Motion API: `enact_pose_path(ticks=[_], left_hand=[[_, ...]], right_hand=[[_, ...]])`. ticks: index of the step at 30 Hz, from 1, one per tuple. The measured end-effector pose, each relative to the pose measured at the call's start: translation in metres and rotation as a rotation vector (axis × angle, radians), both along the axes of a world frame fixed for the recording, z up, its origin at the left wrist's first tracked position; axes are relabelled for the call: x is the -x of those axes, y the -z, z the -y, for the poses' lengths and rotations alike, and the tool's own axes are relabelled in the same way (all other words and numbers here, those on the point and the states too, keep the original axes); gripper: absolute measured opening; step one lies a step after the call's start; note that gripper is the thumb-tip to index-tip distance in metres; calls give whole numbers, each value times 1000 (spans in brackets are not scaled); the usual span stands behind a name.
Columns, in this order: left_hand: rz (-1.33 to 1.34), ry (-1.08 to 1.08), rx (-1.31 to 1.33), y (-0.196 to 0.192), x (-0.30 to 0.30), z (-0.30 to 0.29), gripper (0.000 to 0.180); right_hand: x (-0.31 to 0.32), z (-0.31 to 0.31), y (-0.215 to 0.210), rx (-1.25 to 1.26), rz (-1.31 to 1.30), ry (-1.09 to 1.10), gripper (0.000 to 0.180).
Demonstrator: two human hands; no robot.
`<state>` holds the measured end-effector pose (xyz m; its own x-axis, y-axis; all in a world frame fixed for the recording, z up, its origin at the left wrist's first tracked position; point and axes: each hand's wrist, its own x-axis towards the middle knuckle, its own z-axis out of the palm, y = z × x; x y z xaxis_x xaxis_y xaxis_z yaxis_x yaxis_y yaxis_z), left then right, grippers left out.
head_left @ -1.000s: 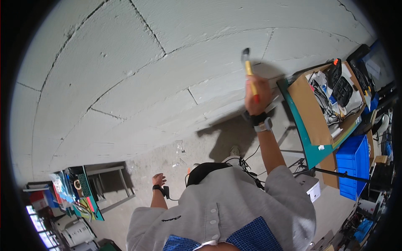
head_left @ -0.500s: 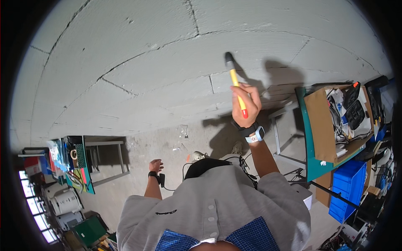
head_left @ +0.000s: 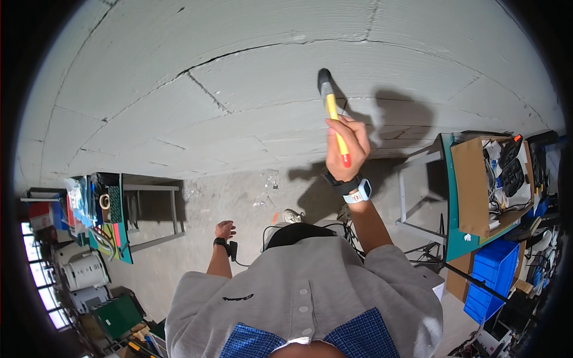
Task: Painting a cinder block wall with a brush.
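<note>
My right hand (head_left: 348, 146) is closed around the yellow handle of a paintbrush (head_left: 332, 110), which has a red end and dark bristles. The brush points up and away from me, its bristles at the pale grey painted wall (head_left: 268, 77); firm contact is hard to make out. A shadow of the hand and brush falls on the wall just to the right. Low at my left side hangs my left hand (head_left: 225, 230), empty, with its fingers loosely apart.
On the right, a green-topped table (head_left: 452, 197) carries a cardboard box (head_left: 468, 191) of cables and cases; a blue crate (head_left: 490, 280) is below. Another table (head_left: 123, 238) with tape and bags stands left. Small scraps (head_left: 271, 179) lie on the floor by the wall.
The wall's seams have shifted to the right in view, so the brush and I are farther left along the wall. The right hand keeps its grip; the left still hangs empty.
</note>
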<state>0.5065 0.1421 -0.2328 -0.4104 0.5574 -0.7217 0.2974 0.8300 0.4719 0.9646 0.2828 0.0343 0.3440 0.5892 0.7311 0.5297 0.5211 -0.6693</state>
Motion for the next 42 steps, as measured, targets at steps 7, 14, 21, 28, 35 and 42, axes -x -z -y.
enact_pose_path(ticks=[7, 14, 21, 28, 35, 42], left_hand=[[-1, -23, 4, 9, 50, 4, 28], [34, -67, -16, 25, 80, 11, 26], [56, -142, -27, 46, 101, 33, 23], [103, -275, 42, 50, 99, 70, 17], [119, -269, 76, 41, 97, 82, 27], [145, -246, -43, 37, 89, 65, 27]], right_hand=[[-9, -11, 5, -17, 111, 456, 16], [96, -16, 4, 44, 58, 188, 21], [141, -23, 2, -17, 110, 31, 22], [175, -22, -4, -49, 63, -182, 22], [153, -29, -8, -45, 154, -67, 23], [101, -11, 18, -111, 266, 187, 16]])
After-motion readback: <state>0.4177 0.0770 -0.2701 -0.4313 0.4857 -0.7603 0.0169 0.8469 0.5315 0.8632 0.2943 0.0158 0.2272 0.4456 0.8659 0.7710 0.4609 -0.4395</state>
